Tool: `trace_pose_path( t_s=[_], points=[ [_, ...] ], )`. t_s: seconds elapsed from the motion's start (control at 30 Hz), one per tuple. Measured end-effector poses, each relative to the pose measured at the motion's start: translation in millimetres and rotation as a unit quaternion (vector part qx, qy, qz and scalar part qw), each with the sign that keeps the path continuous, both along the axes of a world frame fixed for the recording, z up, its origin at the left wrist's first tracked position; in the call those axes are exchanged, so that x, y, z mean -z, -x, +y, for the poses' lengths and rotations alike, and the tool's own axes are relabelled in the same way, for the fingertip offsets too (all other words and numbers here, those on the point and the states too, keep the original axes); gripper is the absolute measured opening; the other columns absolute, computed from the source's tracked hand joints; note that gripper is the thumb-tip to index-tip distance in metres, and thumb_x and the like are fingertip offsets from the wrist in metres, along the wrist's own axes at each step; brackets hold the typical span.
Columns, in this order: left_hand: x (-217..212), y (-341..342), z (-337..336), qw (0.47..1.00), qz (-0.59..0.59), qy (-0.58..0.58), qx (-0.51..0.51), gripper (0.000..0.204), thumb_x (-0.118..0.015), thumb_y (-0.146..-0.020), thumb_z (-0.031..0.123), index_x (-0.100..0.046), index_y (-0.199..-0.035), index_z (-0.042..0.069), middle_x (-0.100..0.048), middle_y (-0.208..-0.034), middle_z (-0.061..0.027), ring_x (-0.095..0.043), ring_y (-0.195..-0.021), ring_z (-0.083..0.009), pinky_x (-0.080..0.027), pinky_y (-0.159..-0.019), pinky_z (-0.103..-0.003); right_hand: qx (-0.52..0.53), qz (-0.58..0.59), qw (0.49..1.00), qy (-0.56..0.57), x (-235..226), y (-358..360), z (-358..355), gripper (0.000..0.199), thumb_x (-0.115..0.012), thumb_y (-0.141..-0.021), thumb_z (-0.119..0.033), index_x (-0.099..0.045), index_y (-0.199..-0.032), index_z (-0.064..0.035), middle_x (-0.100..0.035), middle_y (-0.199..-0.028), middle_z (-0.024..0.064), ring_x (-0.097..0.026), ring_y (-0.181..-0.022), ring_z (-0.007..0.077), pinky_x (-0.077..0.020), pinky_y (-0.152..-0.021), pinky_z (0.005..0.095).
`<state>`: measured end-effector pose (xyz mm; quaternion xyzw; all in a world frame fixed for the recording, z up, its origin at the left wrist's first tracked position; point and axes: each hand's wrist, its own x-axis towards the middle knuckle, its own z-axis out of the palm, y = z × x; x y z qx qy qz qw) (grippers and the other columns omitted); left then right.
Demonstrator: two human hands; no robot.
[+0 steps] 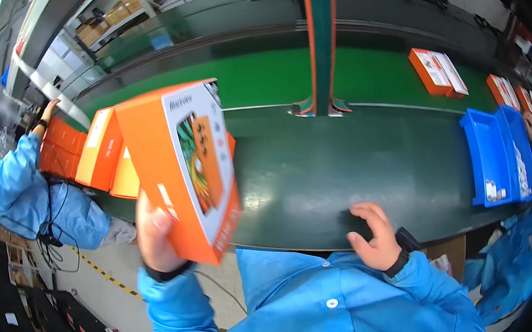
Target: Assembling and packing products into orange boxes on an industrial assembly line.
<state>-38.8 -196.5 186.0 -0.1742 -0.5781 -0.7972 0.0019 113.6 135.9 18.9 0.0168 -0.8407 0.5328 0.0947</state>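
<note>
From where I stand, the view from the person's head looks down on a dark green bench [346,176], with the left hand [157,234] gripping a large orange-and-white box [174,170]. The thumb presses on the plain orange side; I can't see how the fingers sit, since the box hides them. The box is tilted, its pictured face turned toward the right and its lowest corner out past the bench's near edge, so I take it to be lifted clear rather than resting.

The right hand [376,239] is empty, fingers spread and loosely bent above the near edge, well apart from the box.

Behind the held box and to its left, more orange boxes [95,151] crowd the bench, beside a co-worker in blue [24,174]. Over on the right stand two blue trays [483,157] with small pale pieces inside, and beyond them another orange-and-white box [429,75] lies on the bright green strip.

I'd judge the step in hand to be carrying or turning the box one-handed. The next move seems to call for levelling it, bringing the free palm in under or against the white face, and keeping its corner off the bench edge.
</note>
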Motion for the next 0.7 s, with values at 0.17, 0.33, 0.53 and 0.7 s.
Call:
trace_pose_path(
  t_s=[0.17, 0.33, 0.53, 0.7],
  points=[
    [87, -47, 83, 0.994, -0.077, 0.0, 0.082, 0.092, -0.086, -0.09, 0.033, -0.037, -0.159, -0.001, -0.058, -0.146, -0.0138, -0.06, -0.134, -0.0249, -0.049, -0.113, -0.043, -0.091, 0.123, 0.979, 0.135, -47, 26, -35, 0.103, -0.085, -0.089, -0.035, -0.027, -0.165, 0.0042, -0.036, -0.164, 0.0264, -0.038, -0.153, 0.0414, -0.0363, -0.123, 0.0507],
    [120, -79, 129, 0.972, -0.122, -0.045, 0.194, 0.1, -0.08, -0.097, 0.042, -0.022, -0.167, 0.0, -0.047, -0.156, -0.0148, -0.051, -0.143, -0.0255, -0.043, -0.12, -0.043, -0.071, -0.012, 0.916, 0.394, -45, 33, -37, 0.101, -0.084, -0.094, -0.034, -0.024, -0.167, 0.0025, -0.038, -0.164, 0.0188, -0.044, -0.151, 0.0303, -0.0405, -0.122, 0.0463],
    [134, -67, 129, 0.956, -0.169, -0.083, 0.226, 0.092, -0.076, -0.096, 0.045, -0.031, -0.162, -0.001, -0.054, -0.153, -0.0132, -0.057, -0.139, -0.0241, -0.048, -0.116, -0.041, -0.146, -0.047, 0.869, 0.471, -40, 21, -17, 0.07, -0.068, -0.109, -0.031, -0.039, -0.163, 0.0027, -0.057, -0.154, 0.013, -0.054, -0.142, 0.0228, -0.0446, -0.118, 0.0396],
    [144, -56, 129, 0.951, -0.196, -0.098, 0.22, 0.076, -0.076, -0.099, 0.028, -0.036, -0.157, 0.001, -0.06, -0.144, -0.0128, -0.063, -0.131, -0.0232, -0.05, -0.113, -0.041, -0.109, -0.11, 0.876, 0.457, -26, 30, -9, 0.051, -0.062, -0.111, -0.022, -0.049, -0.154, 0.0026, -0.06, -0.149, 0.0152, -0.06, -0.135, 0.0227, -0.0493, -0.112, 0.0383]
  ],
)
